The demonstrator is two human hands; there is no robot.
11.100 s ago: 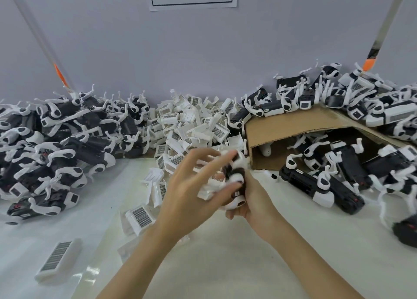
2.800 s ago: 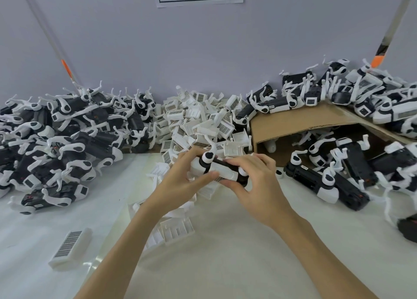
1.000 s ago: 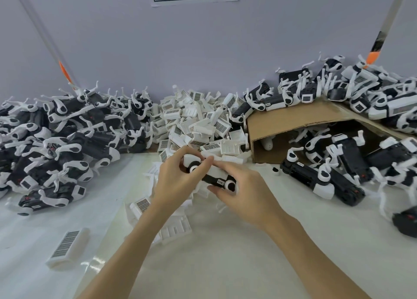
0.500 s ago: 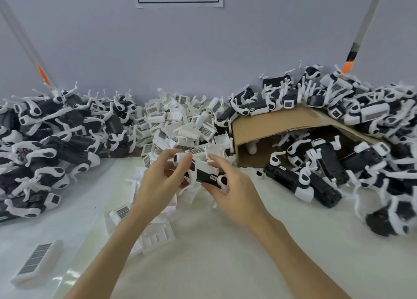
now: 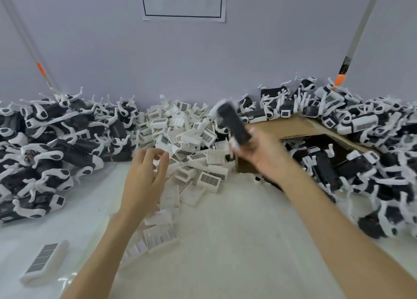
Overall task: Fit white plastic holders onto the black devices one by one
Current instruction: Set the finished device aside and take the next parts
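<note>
Head view: my right hand (image 5: 261, 156) is raised above the cardboard box (image 5: 293, 127), fingers curled round the lower end of a black device (image 5: 234, 122), which sticks up and to the left out of my grip, blurred, with a white piece at its top end. Whether a holder is fully seated on it I cannot tell. My left hand (image 5: 144, 176) hovers left of the box, holding nothing, fingers loosely bent and apart, fingertips (image 5: 164, 157) just over the near edge of the heap of white plastic holders (image 5: 187, 140). That heap lies directly left of the box, spilling onto the white table (image 5: 225, 242). Piles of fitted devices sit on and right of the box (image 5: 361, 163), and another pile lies far left of it (image 5: 45, 145). One barcoded holder (image 5: 44, 261) lies alone, well left of the box, near me.
</note>
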